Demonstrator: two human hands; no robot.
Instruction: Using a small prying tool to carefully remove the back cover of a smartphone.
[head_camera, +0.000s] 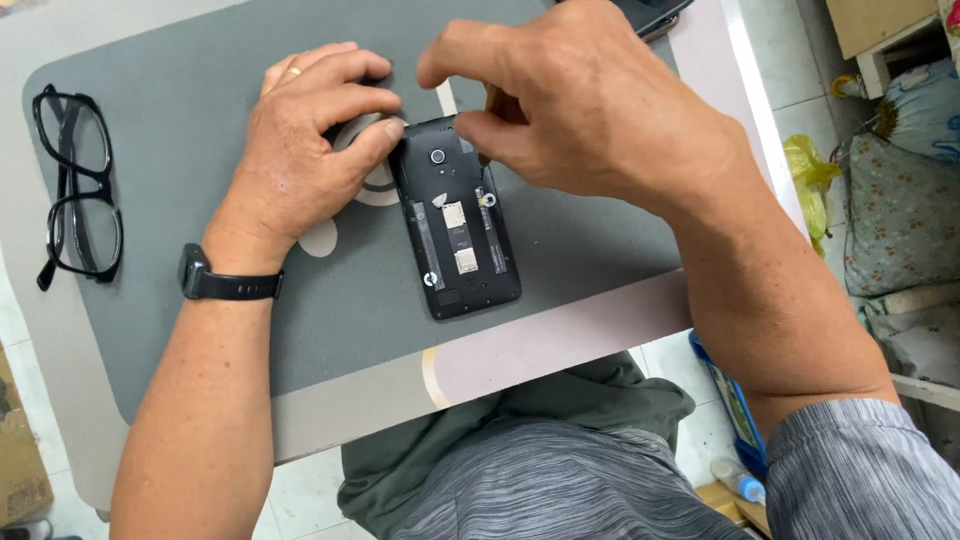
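Your left hand (305, 150) pins the opened phone (456, 218) at its ten o'clock corner, mid-mat (180, 120). Your right hand (590, 110) pinches a slim tool (492, 100) at twelve; keep pressure light and steady.

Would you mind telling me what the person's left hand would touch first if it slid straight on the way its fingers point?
The left hand points rightward, fingertips already against the top left edge of the opened black phone. Going on, it would push that phone first; beyond sits the right hand, though depth is unclear.
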